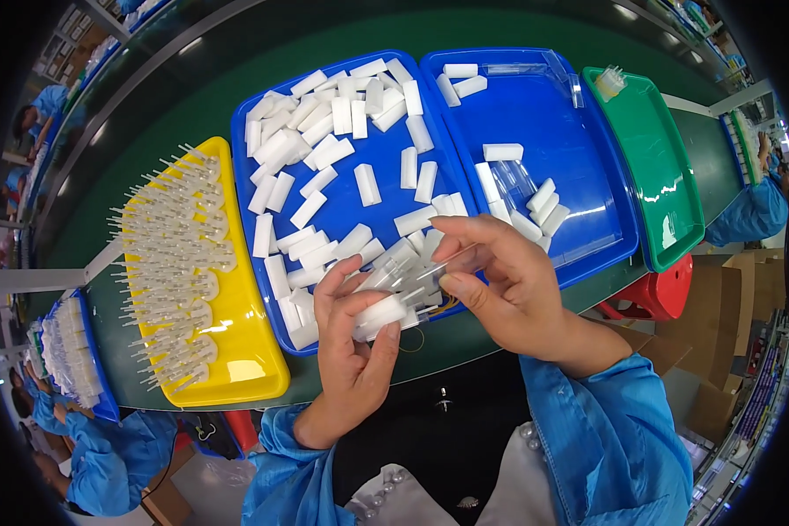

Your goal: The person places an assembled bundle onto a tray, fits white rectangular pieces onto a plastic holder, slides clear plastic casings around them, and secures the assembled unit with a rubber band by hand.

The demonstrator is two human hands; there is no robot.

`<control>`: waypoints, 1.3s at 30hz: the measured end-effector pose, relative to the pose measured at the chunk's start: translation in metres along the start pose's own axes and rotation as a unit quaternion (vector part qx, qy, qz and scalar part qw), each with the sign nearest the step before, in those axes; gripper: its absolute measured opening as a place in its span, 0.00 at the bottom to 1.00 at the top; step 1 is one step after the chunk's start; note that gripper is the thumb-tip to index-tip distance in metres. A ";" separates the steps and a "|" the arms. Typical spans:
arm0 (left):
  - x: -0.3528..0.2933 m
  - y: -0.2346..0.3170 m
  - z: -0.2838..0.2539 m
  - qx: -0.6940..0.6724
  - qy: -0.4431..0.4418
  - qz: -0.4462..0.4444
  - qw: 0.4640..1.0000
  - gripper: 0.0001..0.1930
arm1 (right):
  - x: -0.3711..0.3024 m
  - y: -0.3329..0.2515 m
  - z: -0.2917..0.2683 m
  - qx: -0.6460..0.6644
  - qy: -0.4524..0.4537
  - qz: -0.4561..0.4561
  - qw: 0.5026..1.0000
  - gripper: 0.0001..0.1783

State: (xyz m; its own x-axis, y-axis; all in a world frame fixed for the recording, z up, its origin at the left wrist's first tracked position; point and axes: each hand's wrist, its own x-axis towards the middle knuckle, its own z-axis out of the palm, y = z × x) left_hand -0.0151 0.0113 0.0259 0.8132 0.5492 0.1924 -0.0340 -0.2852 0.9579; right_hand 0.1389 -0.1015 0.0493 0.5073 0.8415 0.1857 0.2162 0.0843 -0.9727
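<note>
My left hand (351, 355) is curled around a white round-based part (380, 314) with several clear prongs standing out of it. Thumb and fingers of my right hand (513, 285) pinch a thin clear piece (458, 262) beside the tips of those prongs. Whether that piece touches the prongs I cannot tell. Both hands are above the near edge of the left blue tray (337, 197), in which many white foam-like blocks (366, 184) lie scattered.
A yellow tray (245, 355) at left holds rows of clear, pronged parts (175, 272). The right blue tray (579, 158) has white blocks (503, 152) and clear pieces (508, 69). A green tray (666, 188) carries one pronged part (611, 82). Co-workers in blue (118, 456) sit nearby.
</note>
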 end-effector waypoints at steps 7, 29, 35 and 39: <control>-0.002 -0.004 0.000 0.024 0.007 0.014 1.000 0.12 | -0.001 0.001 0.007 0.042 -0.021 0.043 0.998 0.20; -0.002 -0.010 0.008 -0.080 0.055 -0.026 0.995 0.09 | -0.008 0.016 0.016 0.280 -0.013 0.142 0.949 0.11; -0.002 -0.008 0.009 -0.110 0.067 -0.038 0.991 0.08 | -0.011 0.016 0.022 0.297 0.003 0.130 0.946 0.11; -0.001 -0.011 0.012 -0.114 0.072 -0.029 0.990 0.07 | -0.010 0.019 0.026 0.241 0.019 0.091 0.966 0.12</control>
State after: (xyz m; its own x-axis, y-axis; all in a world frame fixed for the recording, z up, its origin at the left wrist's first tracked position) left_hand -0.0092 0.0045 0.0129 0.7274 0.6700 0.1480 -0.1331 -0.0739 0.9883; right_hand 0.1160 -0.0947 0.0252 0.5319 0.8468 0.0007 -0.2888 0.1821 -0.9399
